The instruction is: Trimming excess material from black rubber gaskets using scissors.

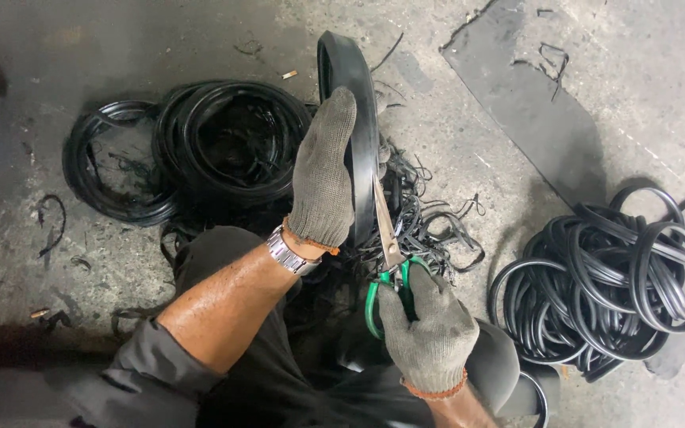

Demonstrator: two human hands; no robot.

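L hand [323, 178] grip holds black rubber ring [350, 87] upright; R hand [428, 329] grip closed on green-handled scissors [390, 261], blades at ring's edge, over floor [453, 143].

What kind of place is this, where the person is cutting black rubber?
Probably a small workshop floor. The bare concrete floor is stained and littered with black rubber scraps, and heaps of rubber rings lie around. Gloved hands work a rubber ring with green-handled scissors.

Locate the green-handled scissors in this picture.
The green-handled scissors sit low centre, in the gloved right hand, blades against the black rubber ring held by the left hand.
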